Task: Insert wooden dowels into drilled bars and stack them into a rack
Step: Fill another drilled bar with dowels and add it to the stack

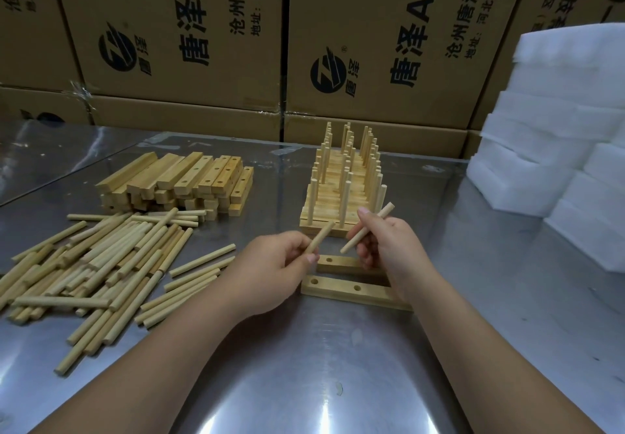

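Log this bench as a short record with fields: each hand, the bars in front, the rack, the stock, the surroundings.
left hand: pinches dowel, tilted
right hand: holds second dowel, tilted
near bar: flat on table, visible holes empty
far bar: flat, just behind near bar, visible holes empty
rack: stacked bars with upright dowels, behind the hands
bar pile: back left
dowel pile: left, loose
foam: right
cartons: behind table
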